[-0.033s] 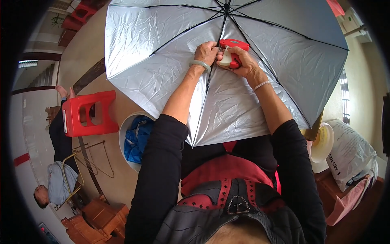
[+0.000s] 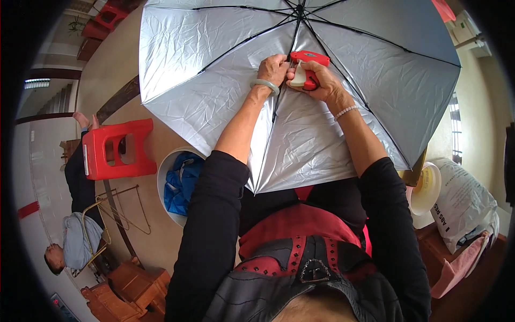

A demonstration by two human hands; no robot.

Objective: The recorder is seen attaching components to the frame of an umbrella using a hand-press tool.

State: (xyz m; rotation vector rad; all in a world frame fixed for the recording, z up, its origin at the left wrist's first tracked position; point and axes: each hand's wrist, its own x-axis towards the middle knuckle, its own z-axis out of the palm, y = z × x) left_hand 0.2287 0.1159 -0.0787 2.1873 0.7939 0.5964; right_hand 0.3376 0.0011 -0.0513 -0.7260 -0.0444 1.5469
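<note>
An open umbrella (image 2: 225, 91) with a silver inner lining spreads before me, its black ribs meeting at the hub (image 2: 299, 9) near the top edge. My right hand (image 2: 317, 79) is closed round a red tagging gun (image 2: 311, 56) with a white trigger, its nose pointing left against a rib. Just left of that nose, my left hand (image 2: 272, 71) pinches the umbrella rib (image 2: 294, 40); its fingertips are partly hidden. The two hands nearly touch. The canopy's near edge lies over my lap.
To the left stand a red plastic stool (image 2: 120, 150) and a white bucket (image 2: 164, 182) holding blue cloth (image 2: 182, 182). Beyond, a person (image 2: 83, 236) sits on a metal-framed chair. At right are a pale tub (image 2: 427, 188), a white sack (image 2: 461, 198) and pink cloth (image 2: 456, 268).
</note>
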